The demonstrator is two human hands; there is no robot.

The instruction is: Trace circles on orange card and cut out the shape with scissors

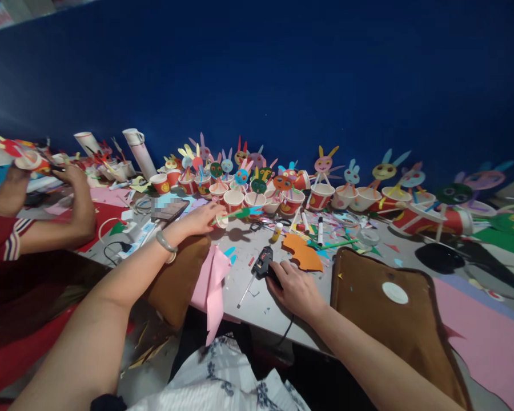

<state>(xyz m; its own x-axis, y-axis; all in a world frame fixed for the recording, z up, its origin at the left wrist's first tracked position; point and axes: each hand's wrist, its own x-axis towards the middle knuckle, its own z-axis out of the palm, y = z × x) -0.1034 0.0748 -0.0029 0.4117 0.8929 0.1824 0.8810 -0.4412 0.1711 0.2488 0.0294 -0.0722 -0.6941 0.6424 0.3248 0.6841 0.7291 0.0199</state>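
Note:
My left hand reaches across the table toward the cups, fingers closed on a paper cut-out with green and blue parts. A pale round piece shows at its fingertips; the exact shape is unclear. My right hand is wrapped round the handle of a black glue gun, which lies low over the tabletop. A screwdriver lies beside its nozzle. Past the left hand stand red and white paper cups bearing paper rabbit figures. Orange paper and a glue stick lie beyond the gun.
Brown cushions lie on both sides, with pink paper by the left one. Scissors, a marker and scraps litter the table. A power strip, phone and flask are left. Another person's arm works there.

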